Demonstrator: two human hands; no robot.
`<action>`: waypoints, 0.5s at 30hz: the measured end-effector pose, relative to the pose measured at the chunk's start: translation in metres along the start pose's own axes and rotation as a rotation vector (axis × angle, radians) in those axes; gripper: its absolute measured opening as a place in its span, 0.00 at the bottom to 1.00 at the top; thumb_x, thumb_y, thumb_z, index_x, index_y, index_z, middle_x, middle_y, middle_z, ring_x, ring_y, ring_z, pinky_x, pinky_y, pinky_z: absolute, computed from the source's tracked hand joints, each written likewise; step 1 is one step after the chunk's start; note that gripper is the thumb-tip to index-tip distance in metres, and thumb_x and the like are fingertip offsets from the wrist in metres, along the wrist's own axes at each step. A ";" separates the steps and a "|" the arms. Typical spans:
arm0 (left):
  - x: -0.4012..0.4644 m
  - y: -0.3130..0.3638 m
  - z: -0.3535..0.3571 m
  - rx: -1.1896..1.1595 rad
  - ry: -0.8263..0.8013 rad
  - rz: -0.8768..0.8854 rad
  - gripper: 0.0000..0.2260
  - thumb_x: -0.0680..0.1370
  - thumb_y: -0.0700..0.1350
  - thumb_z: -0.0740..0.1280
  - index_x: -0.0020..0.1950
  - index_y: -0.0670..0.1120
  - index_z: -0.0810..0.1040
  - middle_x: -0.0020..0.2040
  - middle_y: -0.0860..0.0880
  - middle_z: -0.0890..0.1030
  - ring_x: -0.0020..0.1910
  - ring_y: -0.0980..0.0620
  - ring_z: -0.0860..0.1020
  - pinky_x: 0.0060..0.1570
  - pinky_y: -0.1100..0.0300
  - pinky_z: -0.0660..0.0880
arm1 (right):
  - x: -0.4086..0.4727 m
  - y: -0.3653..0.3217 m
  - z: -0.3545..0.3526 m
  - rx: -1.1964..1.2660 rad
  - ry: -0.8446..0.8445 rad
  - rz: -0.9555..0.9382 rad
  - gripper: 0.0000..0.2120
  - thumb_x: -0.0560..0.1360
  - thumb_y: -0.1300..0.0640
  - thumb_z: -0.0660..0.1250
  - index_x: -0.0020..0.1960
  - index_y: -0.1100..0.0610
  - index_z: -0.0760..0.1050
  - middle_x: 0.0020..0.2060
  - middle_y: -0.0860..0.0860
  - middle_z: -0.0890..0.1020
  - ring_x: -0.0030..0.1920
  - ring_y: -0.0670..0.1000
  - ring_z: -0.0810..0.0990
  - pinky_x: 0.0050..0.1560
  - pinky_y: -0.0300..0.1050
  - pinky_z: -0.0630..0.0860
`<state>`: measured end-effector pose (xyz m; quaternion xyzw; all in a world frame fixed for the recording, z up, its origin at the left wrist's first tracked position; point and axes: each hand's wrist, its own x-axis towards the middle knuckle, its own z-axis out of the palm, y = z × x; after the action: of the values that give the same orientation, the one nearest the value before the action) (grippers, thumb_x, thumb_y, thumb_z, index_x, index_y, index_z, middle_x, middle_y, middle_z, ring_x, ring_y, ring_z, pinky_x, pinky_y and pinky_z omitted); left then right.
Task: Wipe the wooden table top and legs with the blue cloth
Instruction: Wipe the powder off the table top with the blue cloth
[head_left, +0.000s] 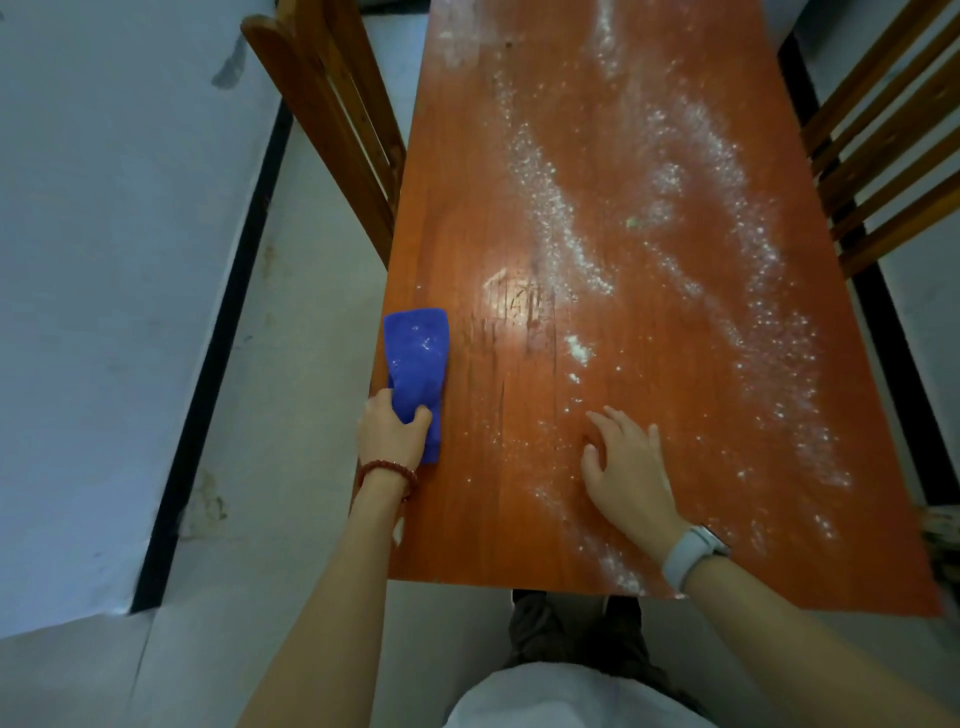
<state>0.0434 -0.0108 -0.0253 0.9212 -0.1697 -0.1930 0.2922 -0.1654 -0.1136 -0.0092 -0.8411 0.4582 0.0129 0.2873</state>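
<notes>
L hand (393, 435) has its grip clamped on the near end of the blue cloth (418, 364), thumb and fingers curled round a bunched part; the rest of the cloth lies flat on the bench (649, 104), its long axis running away from the person, right along the bench's left edge. R hand (626, 465) holds nothing: fingers spread and relaxed, resting on or just over the wood near the front middle, can't tell which for sure. Red bead bracelet (387, 473) on the L wrist, pale watch (693, 556) on the R. Key relation: the white powder (691, 208) lies to the right of and beyond the cloth, in streaks across the middle and right side out to the far end, w/ a thin trail near the R hand; the strip just beside the cloth looks mostly clean. So the next pass prob. needs the L hand to sweep the cloth rightward and forward, across its own long axis, and the R hand sits in that path. Some powder already on the cloth. Top far from done by the look of it; legs not in view. Wooden chairs stand at both sides, left chair (332, 119), right chair (883, 145). Risk: powder pushed off the edge onto the floor (291, 322).
</notes>
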 end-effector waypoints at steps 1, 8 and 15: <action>-0.009 0.005 -0.005 -0.126 -0.025 0.022 0.07 0.74 0.42 0.65 0.50 0.40 0.72 0.46 0.44 0.76 0.43 0.48 0.73 0.40 0.63 0.71 | -0.001 -0.006 -0.001 0.116 0.016 -0.022 0.20 0.79 0.58 0.56 0.70 0.56 0.63 0.70 0.53 0.65 0.72 0.50 0.60 0.73 0.47 0.50; -0.082 0.048 -0.019 -0.623 -0.570 0.149 0.10 0.73 0.41 0.68 0.52 0.50 0.73 0.48 0.53 0.79 0.44 0.61 0.80 0.41 0.67 0.76 | 0.005 -0.045 -0.021 1.508 -0.312 0.250 0.28 0.71 0.47 0.64 0.69 0.55 0.64 0.58 0.54 0.77 0.54 0.52 0.78 0.51 0.47 0.78; -0.120 0.070 0.029 -0.060 -0.353 0.306 0.22 0.69 0.57 0.69 0.59 0.49 0.72 0.52 0.53 0.73 0.50 0.55 0.72 0.50 0.62 0.71 | -0.012 -0.005 -0.031 1.434 0.075 0.450 0.08 0.76 0.63 0.63 0.55 0.58 0.73 0.44 0.52 0.81 0.41 0.52 0.82 0.41 0.47 0.79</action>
<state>-0.0877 -0.0269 0.0258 0.8276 -0.3500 -0.3093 0.3113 -0.1760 -0.1182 0.0225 -0.3339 0.5244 -0.2590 0.7392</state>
